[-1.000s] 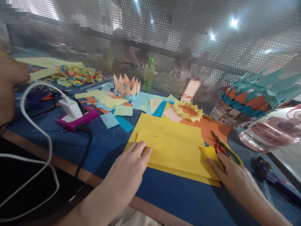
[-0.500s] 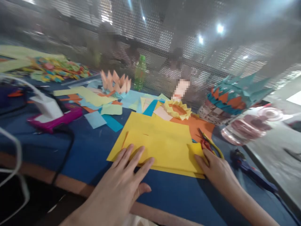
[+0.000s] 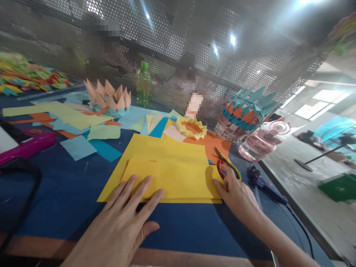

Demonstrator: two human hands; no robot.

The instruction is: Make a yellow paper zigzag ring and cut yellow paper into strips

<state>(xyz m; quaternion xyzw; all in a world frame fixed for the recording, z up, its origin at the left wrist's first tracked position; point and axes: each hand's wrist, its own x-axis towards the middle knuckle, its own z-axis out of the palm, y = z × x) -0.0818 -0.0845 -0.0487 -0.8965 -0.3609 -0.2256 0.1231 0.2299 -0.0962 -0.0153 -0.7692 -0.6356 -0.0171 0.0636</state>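
A folded yellow paper sheet lies on the blue table in front of me. My left hand rests flat on the sheet's near left corner, fingers spread. At the sheet's right edge, my right hand presses down with its fingertips. Red and yellow scissors lie just beyond my right hand, touching or nearly touching its fingers. Neither hand holds anything.
Orange paper and a yellow folded ring lie behind the sheet. Paper crowns, a green bottle, loose paper strips, a pink device, a glue gun and a perforated metal screen surround it.
The view has swung right. My left hand went from fingers curled at the fold to lying flat on the sheet. My right hand stays at the right edge.
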